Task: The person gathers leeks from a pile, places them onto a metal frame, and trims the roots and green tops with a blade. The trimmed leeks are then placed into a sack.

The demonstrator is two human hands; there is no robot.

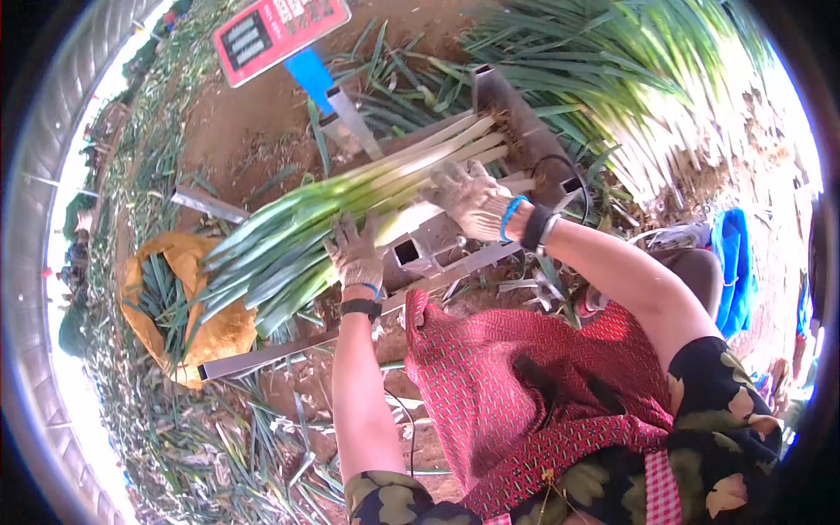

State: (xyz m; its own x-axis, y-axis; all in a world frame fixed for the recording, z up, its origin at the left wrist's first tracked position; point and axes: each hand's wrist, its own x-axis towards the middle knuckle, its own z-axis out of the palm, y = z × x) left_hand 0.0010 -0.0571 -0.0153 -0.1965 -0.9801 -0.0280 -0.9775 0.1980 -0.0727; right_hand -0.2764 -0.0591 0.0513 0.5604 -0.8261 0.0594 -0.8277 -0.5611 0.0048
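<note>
A bundle of long green onions (350, 197) lies across a metal frame (262, 354), white root ends at the upper right and green leaves at the lower left. My left hand (357, 252), in a knitted work glove, rests with fingers spread on the near edge of the leaves. Over the white stems lies my right hand (472, 199), also gloved, its fingers stretched out on the bundle. Neither hand visibly wraps around the onions. The root ends come close to a metal upright plate (516, 118) of the frame.
A large pile of green onions (630, 87) lies at the upper right. Left of the frame stands an open yellow sack (223, 328) with leaves inside. A red panel with a dark display (278, 35) sits on a blue post (310, 79). Leaf scraps litter the soil.
</note>
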